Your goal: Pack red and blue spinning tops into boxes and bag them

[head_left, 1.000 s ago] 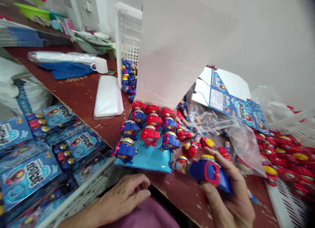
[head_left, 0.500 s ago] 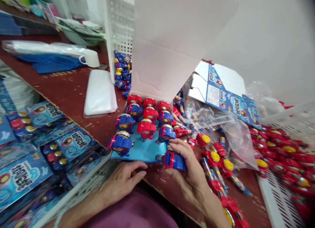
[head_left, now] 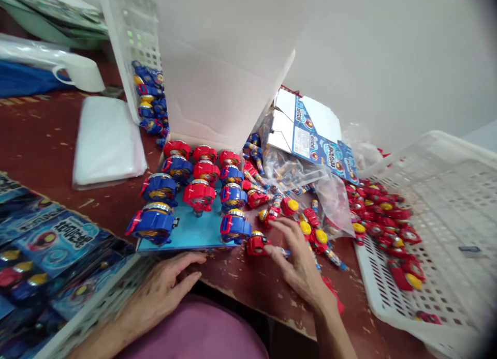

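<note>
My left hand point(head_left: 173, 279) rests at the near edge of the display box point(head_left: 202, 235), thumb and fingers apart, holding nothing. Red and blue toy watches stand in rows in that box, among them a blue toy watch point(head_left: 235, 226) at the front right corner and a red toy watch point(head_left: 199, 195) in the middle row. My right hand point(head_left: 298, 263) hovers over the table right of the box, fingers spread. Its thumb is close to a loose red toy watch point(head_left: 256, 243); whether they touch I cannot tell.
Loose red toys and clear plastic bags point(head_left: 337, 204) lie to the right, before a white basket point(head_left: 373, 292) of red toys. Flattened printed cartons point(head_left: 310, 136) lie behind. A stack of clear bags point(head_left: 106, 141) and a white mug point(head_left: 83, 73) are left. Packaged toys point(head_left: 58, 240) fill a crate lower left.
The blue toy watch from my right hand now stands at the box's front right corner. That hand is now open beside a loose red toy watch. The view has shifted right.
</note>
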Demonstrator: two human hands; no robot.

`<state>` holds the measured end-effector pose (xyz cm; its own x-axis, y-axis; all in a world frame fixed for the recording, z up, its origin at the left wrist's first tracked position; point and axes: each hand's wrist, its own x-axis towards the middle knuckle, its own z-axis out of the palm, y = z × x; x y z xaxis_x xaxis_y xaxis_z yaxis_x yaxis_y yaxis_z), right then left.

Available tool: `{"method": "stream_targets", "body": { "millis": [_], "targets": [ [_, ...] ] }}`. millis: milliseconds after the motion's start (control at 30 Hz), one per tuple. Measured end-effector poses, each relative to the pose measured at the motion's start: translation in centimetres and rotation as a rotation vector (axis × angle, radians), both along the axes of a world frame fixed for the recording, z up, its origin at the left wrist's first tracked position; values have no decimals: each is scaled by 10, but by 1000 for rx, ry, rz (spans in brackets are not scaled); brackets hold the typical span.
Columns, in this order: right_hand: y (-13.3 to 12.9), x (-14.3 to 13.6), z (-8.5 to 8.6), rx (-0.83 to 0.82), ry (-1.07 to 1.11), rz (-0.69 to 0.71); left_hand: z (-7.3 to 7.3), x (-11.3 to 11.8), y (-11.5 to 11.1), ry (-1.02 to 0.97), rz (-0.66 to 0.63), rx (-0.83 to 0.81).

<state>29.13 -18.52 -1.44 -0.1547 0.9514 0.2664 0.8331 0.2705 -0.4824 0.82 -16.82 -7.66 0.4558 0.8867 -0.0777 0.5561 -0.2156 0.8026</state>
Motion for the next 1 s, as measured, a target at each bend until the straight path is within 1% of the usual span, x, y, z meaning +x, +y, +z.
{"method": "stream_targets", "body": {
  "millis": [67,133,200,267,333,400,467,533,600,667,767,800,900,967,1000],
  "targets": [
    [-6,7,-15,-92,-149,30,-2,3,-2,-5,-13,36],
    [-5,8,-32,-110,-207,31,-3,6,-4,-5,-36,48],
    [0,5,-44,-65,-117,34,-3,9,-6,-2,-53,43],
    [4,3,-46,-14,70,28,2,10,-8,9,-58,4],
    [3,-1,-39,46,289,-47,10,12,-10,15,-57,-59],
    [-5,-7,-25,109,506,-153,20,16,-11,3,-72,-136],
    [-16,-18,-10,117,665,-203,29,22,-12,-60,-93,-203],
    [-27,-34,3,72,751,-178,36,29,-14,-178,-145,-276],
    [-34,-52,10,74,777,-113,42,32,-15,-315,-214,-305],
    [-37,-67,12,106,733,-56,45,32,-16,-416,-247,-284],
    [-35,-78,17,143,581,6,48,26,-14,-478,-216,-230],
    [-33,-78,21,140,504,53,48,23,-14,-485,-205,-213],
    [-27,-74,37,126,242,276,47,14,-14,-467,-204,-124],
    [-23,-71,50,146,138,348,47,7,-18,-426,-204,-1],
    [-21,-70,56,169,118,349,49,3,-21,-403,-182,111]
  ]
}}
